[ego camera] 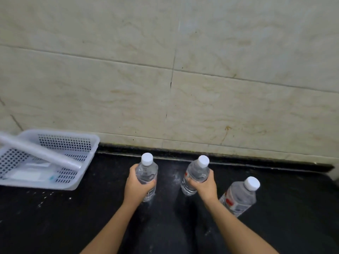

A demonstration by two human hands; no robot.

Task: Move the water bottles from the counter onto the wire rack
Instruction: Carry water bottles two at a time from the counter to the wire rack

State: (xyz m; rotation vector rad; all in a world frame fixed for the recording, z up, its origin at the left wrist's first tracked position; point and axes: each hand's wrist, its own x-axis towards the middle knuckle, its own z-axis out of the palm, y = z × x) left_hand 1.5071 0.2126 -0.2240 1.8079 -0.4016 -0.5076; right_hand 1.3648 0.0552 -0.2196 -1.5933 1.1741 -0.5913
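I see three clear water bottles with white caps standing on the black counter (77,222), close to the tiled wall (165,74). The left hand (136,186) has its fingers wrapped round the body of the left bottle (147,170), and the right hand (204,186) grips the middle bottle (197,171) the same way, just below its shoulder. The right bottle (241,194) stands free, just beside my right wrist. Its label is red and white, and a sliver of red shows on the middle bottle too, but the print is too blurred for me to read any brand. I make out no label on the left bottle behind the fingers. Whether the two gripped bottles touch the counter or hang just off it, I cannot tell from this angle. A white perforated basket (88,143) sits at the left against the wall, with a white tube (42,153) lying across it and some flat white packets inside. Bare counter lies between the basket and the left bottle and across the whole front. The counter's back edge runs along the wall, ending at the far right.
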